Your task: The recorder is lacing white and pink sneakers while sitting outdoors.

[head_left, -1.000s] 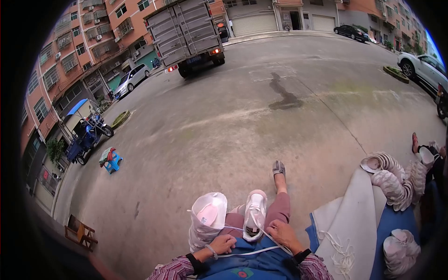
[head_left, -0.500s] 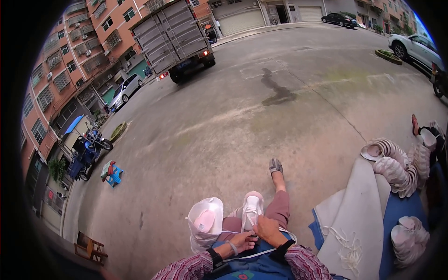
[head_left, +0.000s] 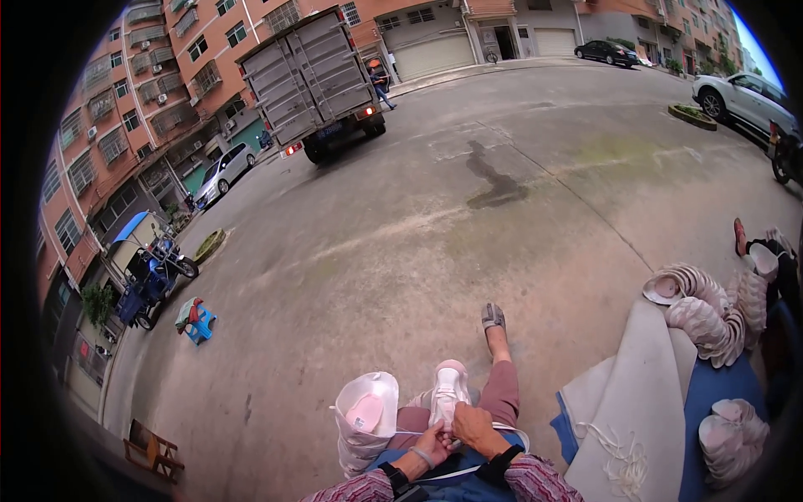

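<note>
A white shoe upper [head_left: 449,390] with a pink toe lies across my lap, its toe pointing away from me. My right hand [head_left: 477,428] is closed over its lacing area, fingertips pinching at the eyelets. Against the near end of the upper, the fingers of my left hand [head_left: 430,447] are closed too, almost touching the right. A white shoelace [head_left: 512,429] runs out from the hands to both sides; its ends between the fingers are too small to make out. Just left of my knee stands a stack of nested white uppers [head_left: 366,416] with a pink lining.
Right of me, a pale cloth [head_left: 623,393] bears loose white laces [head_left: 626,460]. More stacked uppers [head_left: 707,305] lie beyond. Left are a blue stool [head_left: 201,325], a wooden chair [head_left: 153,452] and a blue three-wheeler [head_left: 155,272]. A truck [head_left: 309,79] stands on the road; a person [head_left: 381,81] walks beside it.
My left hand has moved up and right, closer to the upper and my right hand. The right hand has shifted slightly on the lacing. By the truck, the person has come further into view.
</note>
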{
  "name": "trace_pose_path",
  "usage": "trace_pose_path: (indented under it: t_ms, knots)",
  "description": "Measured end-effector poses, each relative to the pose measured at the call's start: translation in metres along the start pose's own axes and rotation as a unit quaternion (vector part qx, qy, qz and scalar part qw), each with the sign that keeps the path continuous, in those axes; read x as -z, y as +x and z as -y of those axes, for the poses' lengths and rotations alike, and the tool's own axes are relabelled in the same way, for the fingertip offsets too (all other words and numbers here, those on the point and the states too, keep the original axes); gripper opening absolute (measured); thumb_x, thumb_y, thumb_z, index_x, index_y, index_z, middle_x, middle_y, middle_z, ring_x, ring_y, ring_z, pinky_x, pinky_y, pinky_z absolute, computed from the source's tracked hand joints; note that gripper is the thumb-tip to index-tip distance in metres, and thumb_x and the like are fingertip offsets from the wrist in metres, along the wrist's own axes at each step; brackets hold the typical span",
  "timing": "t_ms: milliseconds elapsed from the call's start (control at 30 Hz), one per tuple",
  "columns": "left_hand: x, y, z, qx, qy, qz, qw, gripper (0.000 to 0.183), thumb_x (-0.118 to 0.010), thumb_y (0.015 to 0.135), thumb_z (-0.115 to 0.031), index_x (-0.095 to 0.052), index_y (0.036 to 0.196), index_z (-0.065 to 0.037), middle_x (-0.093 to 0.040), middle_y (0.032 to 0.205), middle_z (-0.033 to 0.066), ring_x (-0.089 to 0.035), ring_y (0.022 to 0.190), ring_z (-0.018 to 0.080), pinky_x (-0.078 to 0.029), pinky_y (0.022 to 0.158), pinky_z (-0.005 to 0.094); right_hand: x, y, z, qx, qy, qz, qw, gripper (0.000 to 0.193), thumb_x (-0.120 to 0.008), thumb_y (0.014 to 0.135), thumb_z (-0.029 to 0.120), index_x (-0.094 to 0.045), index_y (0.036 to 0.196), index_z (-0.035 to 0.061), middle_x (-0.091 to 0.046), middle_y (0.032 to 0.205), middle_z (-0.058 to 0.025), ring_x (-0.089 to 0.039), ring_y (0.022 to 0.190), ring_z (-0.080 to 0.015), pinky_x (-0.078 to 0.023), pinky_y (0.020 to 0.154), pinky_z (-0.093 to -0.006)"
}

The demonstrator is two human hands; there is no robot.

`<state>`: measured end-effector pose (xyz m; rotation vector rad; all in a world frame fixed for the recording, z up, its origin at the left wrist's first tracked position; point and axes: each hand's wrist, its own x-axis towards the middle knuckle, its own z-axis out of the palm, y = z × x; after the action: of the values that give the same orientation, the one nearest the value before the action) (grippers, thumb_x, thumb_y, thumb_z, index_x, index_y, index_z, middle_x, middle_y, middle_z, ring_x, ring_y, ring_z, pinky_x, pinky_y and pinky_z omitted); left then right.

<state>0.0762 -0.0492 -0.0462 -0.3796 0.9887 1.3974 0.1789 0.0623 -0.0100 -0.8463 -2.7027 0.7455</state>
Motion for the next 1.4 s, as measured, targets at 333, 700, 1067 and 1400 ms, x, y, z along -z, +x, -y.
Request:
trace_pose_path:
  t_ms: [333, 700, 1067, 1400]
  knots:
    - [0.011, -0.01, 0.012, 0.003, -0.013, 0.013, 1.0, 0.022, -0.048, 0.091, -0.028, -0.055, 0.094, -0.008, -0.058, 0.081, 0.0054, -0.05, 0.064, 0.0178, -0.046, 0.064, 0.0363, -0.013, -0.021, 0.001, -0.023, 0.024, 0.006, 0.999, 0.021, -0.055, 0.077, 0.02, -0.05, 0.084, 0.0005, -0.062, 0.071, -0.0209, -0.063, 0.061, -0.0373, -0.05, 0.054, -0.0464]
    - [-0.004, -0.035, -0.009, 0.047, 0.067, 0.068, 0.994, 0.029, -0.046, 0.093, -0.032, -0.052, 0.105, -0.007, -0.064, 0.094, 0.009, -0.058, 0.063, 0.0152, -0.05, 0.063, 0.0313, 0.089, -0.048, -0.028, -0.026, 0.126, 0.092, 0.988, 0.037, -0.069, 0.072, 0.03, -0.059, 0.089, -0.0013, -0.063, 0.076, -0.019, -0.061, 0.071, -0.0334, -0.048, 0.064, -0.04]
    - [-0.007, -0.064, -0.005, 0.032, 0.095, 0.014, 0.995, 0.026, -0.047, 0.092, -0.03, -0.052, 0.102, -0.006, -0.058, 0.074, 0.0051, -0.05, 0.049, 0.0116, -0.046, 0.051, 0.0304, 0.091, -0.056, -0.016, -0.087, 0.22, 0.025, 0.971, 0.026, -0.067, 0.076, 0.02, -0.061, 0.093, 0.0009, -0.058, 0.076, -0.0115, -0.055, 0.059, -0.0203, -0.044, 0.058, -0.0311]
    - [-0.025, -0.088, -0.063, -0.101, 0.345, -0.038, 0.932, 0.039, -0.048, 0.092, -0.03, -0.044, 0.114, 0.001, -0.057, 0.073, 0.0082, -0.048, 0.04, 0.0095, -0.045, 0.036, 0.0228, 0.029, -0.034, 0.004, 0.0, 0.004, 0.08, 0.997, 0.018, -0.061, 0.079, 0.016, -0.051, 0.079, 0.0016, -0.055, 0.077, -0.0139, -0.058, 0.068, -0.0332, -0.045, 0.058, -0.0412]
